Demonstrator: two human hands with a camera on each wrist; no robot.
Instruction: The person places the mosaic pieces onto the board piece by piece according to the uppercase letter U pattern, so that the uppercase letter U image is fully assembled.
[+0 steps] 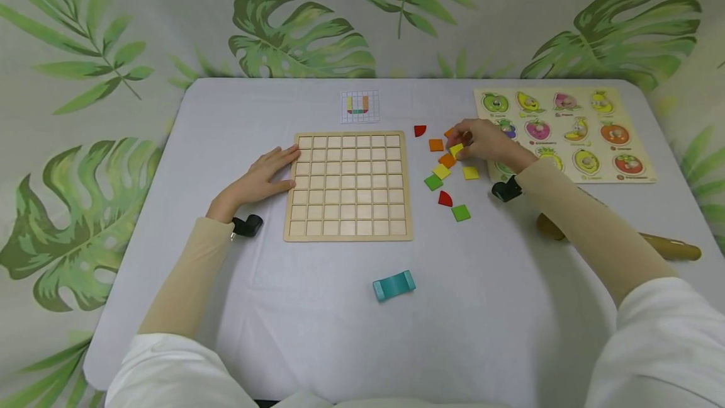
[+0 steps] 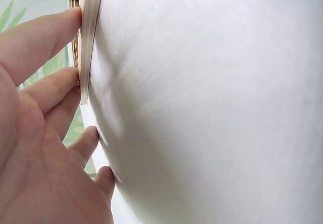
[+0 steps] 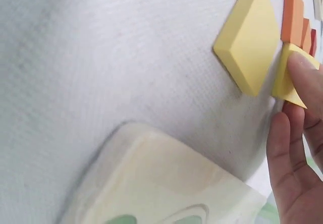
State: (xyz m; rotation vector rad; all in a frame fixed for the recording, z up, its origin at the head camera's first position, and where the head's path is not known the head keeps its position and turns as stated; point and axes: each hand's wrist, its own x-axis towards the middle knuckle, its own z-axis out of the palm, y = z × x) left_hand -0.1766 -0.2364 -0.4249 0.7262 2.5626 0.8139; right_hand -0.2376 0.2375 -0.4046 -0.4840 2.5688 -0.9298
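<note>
My left hand (image 1: 256,178) rests at the left edge of the wooden grid board (image 1: 348,237), fingers stretched out. In the left wrist view its fingertips (image 2: 74,18) touch the side of the board's frame. On the right, my right hand (image 1: 484,139) pinches a yellow square tile (image 3: 283,77), thumb on top and fingers curled below. Around it lie several loose tiles: an orange tile (image 1: 435,145), another yellow tile (image 1: 471,172), a green tile (image 1: 461,213) and a red quarter-circle tile (image 1: 420,131). The board's square cells hold no tiles.
Behind the board lies a pattern card (image 1: 360,107) with a coloured U shape. A fruit puzzle board (image 1: 634,172) is partly under my right hand. A brown wooden stick (image 1: 671,248) lies below my right forearm, and a teal curved block (image 1: 394,286) sits nearer me.
</note>
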